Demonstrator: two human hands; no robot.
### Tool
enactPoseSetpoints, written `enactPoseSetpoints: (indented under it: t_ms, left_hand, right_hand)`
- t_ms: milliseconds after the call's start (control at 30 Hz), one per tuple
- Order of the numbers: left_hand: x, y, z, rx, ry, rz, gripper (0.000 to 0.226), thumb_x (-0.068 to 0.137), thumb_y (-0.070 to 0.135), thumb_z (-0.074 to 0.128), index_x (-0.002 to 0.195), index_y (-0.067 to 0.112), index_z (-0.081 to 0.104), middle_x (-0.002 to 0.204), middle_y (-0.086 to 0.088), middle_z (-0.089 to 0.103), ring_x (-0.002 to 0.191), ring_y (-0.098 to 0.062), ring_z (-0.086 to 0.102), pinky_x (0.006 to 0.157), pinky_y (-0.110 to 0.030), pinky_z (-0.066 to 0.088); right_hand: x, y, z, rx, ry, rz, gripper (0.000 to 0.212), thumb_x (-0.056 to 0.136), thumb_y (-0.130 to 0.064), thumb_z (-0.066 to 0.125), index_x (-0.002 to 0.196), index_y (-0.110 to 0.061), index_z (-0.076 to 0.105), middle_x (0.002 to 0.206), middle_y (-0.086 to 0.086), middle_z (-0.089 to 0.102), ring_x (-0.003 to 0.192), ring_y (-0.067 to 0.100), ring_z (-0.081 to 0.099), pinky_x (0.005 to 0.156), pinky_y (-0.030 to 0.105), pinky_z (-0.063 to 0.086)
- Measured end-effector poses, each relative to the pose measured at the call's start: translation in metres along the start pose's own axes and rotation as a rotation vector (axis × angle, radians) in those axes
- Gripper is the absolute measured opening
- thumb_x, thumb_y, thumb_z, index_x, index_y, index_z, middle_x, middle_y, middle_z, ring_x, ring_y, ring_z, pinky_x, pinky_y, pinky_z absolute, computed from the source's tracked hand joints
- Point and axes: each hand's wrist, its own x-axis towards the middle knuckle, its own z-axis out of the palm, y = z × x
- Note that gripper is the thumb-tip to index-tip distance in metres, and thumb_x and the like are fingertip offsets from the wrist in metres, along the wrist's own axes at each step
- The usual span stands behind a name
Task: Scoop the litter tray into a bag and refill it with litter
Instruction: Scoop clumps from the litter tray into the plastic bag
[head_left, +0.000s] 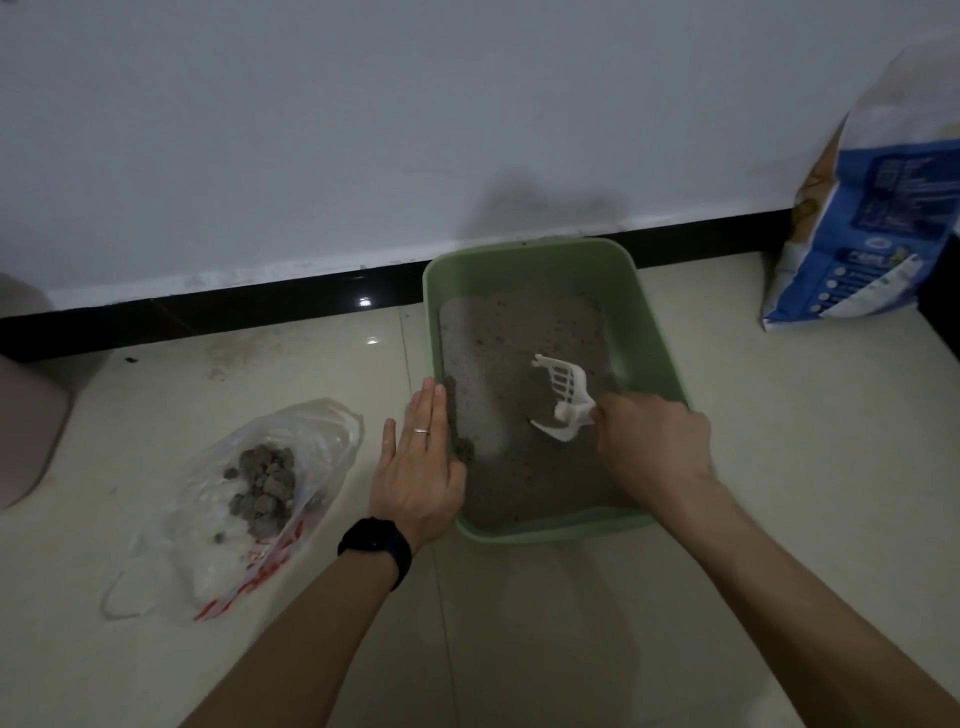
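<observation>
The left hand (418, 467) lies flat. Its fingers (431, 410) are straight and pressed together, and the thumb sticks out to the side. These fingers touch the left wall of the green tray (660, 358), right at the rim. One finger wears a thin ring (421, 431), and a black watch (375, 545) sits on the wrist.

The right hand (652, 447) has its fingers (618, 410) curled tight round the handle of a white scoop (563, 400). The scoop has slots in it. It reaches out from those fingers into the tray, with its lower edge down in the litter (519, 353).

The tray sits on the floor (779, 467), which is made of shiny cream tiles. Past the fingers, the far end of the tray is close to a white wall (363, 130) with a black strip (208, 317) along the bottom.

The litter is grey and sandy, and lighter in some spots. A few dark lumps (462, 447) lie just beside the left fingers, against the tray wall.

To the left of the left hand, a see-through plastic bag (218, 561) with red print lies on the floor. It has a pile of grey clumps (265, 483) in it. Far to the right of the right hand, a blue and white sack (872, 218) stands by the wall. At the far left edge is something pinkish (21, 415), but I cannot tell what it is.
</observation>
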Motion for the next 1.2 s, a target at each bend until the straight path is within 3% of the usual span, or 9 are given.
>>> enactPoseSetpoints:
  t_ms: [167, 300, 467, 600, 767, 967, 1033, 1133, 1200]
  left_hand:
    - [0.0, -0.002, 0.003, -0.011, 0.02, 0.011, 0.08, 0.089, 0.028, 0.029, 0.156, 0.017, -0.012, 0.164, 0.002, -0.014, 0.151, -0.011, -0.006, 0.121, -0.04, -0.007]
    - [-0.001, -0.001, 0.002, -0.016, 0.028, 0.013, 0.078, 0.089, 0.029, 0.027, 0.157, 0.016, -0.009, 0.165, 0.001, -0.011, 0.151, -0.011, -0.005, 0.121, -0.041, -0.005]
    - [0.0, -0.001, 0.002, -0.011, 0.021, 0.018, 0.079, 0.088, 0.03, 0.026, 0.156, 0.016, -0.012, 0.164, 0.0, -0.013, 0.151, -0.011, -0.007, 0.121, -0.04, -0.006]
    - [0.001, -0.002, 0.003, -0.004, 0.01, 0.022, 0.08, 0.088, 0.029, 0.028, 0.156, 0.015, -0.012, 0.164, -0.001, -0.013, 0.151, -0.014, -0.007, 0.121, -0.04, -0.006]
    - [0.002, -0.003, 0.004, -0.007, -0.002, 0.01, 0.082, 0.086, 0.028, 0.027, 0.156, 0.016, -0.013, 0.164, -0.001, -0.015, 0.151, -0.015, -0.008, 0.122, -0.042, -0.004]
    - [0.004, -0.002, 0.0, 0.023, -0.037, -0.018, 0.085, 0.085, 0.03, 0.028, 0.155, 0.017, -0.018, 0.163, 0.0, -0.021, 0.151, -0.015, -0.014, 0.122, -0.042, -0.006]
    - [0.004, -0.002, -0.001, 0.019, -0.047, -0.015, 0.084, 0.085, 0.031, 0.027, 0.154, 0.017, -0.019, 0.163, 0.0, -0.022, 0.15, -0.014, -0.016, 0.122, -0.042, -0.007]
    - [0.003, -0.001, -0.004, 0.042, -0.053, 0.001, 0.085, 0.086, 0.032, 0.028, 0.154, 0.016, -0.021, 0.162, 0.0, -0.025, 0.149, -0.014, -0.019, 0.122, -0.042, -0.008]
    - [0.002, -0.001, -0.005, 0.061, -0.056, 0.0, 0.086, 0.086, 0.033, 0.029, 0.153, 0.017, -0.023, 0.16, 0.002, -0.028, 0.149, -0.013, -0.021, 0.121, -0.04, -0.011]
  right_hand:
    - [-0.016, 0.001, -0.013, 0.045, -0.113, 0.018, 0.024, 0.091, -0.034, 0.047, 0.098, -0.023, 0.066, 0.098, 0.003, 0.068, 0.089, 0.029, 0.066, 0.066, 0.029, 0.037]
    - [-0.022, -0.013, 0.003, 0.181, -0.303, 0.015, 0.019, 0.089, -0.032, 0.048, 0.084, -0.016, 0.056, 0.081, 0.006, 0.059, 0.073, 0.027, 0.058, 0.063, 0.03, 0.045]
    - [-0.024, -0.043, 0.03, 0.389, -0.471, 0.0, 0.019, 0.093, -0.028, 0.05, 0.087, -0.01, 0.053, 0.081, 0.006, 0.053, 0.074, 0.024, 0.055, 0.061, 0.028, 0.04]
    - [-0.012, -0.044, 0.04, 0.586, -0.439, 0.097, 0.023, 0.093, -0.023, 0.048, 0.072, -0.012, 0.05, 0.069, 0.004, 0.052, 0.071, 0.025, 0.054, 0.054, 0.028, 0.034]
    - [-0.008, -0.078, 0.08, 0.917, -0.434, 0.368, 0.031, 0.097, -0.028, 0.045, 0.088, -0.007, 0.065, 0.09, 0.015, 0.066, 0.079, 0.03, 0.06, 0.065, 0.029, 0.04]
    - [0.039, -0.118, 0.083, 1.02, -0.305, 0.417, 0.039, 0.102, -0.03, 0.042, 0.091, -0.005, 0.069, 0.082, 0.012, 0.064, 0.061, 0.02, 0.051, 0.047, 0.024, 0.029]
    - [0.063, -0.129, 0.082, 1.054, -0.274, 0.456, 0.039, 0.101, -0.031, 0.042, 0.094, -0.003, 0.069, 0.089, 0.015, 0.066, 0.067, 0.025, 0.055, 0.049, 0.023, 0.033]
    - [0.093, -0.143, 0.075, 1.151, -0.236, 0.52, 0.041, 0.099, -0.031, 0.044, 0.102, 0.001, 0.068, 0.101, 0.02, 0.068, 0.089, 0.034, 0.065, 0.066, 0.029, 0.045]
    - [0.103, -0.146, 0.074, 1.252, -0.232, 0.563, 0.042, 0.098, -0.035, 0.046, 0.1, 0.0, 0.07, 0.095, 0.018, 0.069, 0.082, 0.03, 0.065, 0.064, 0.03, 0.044]
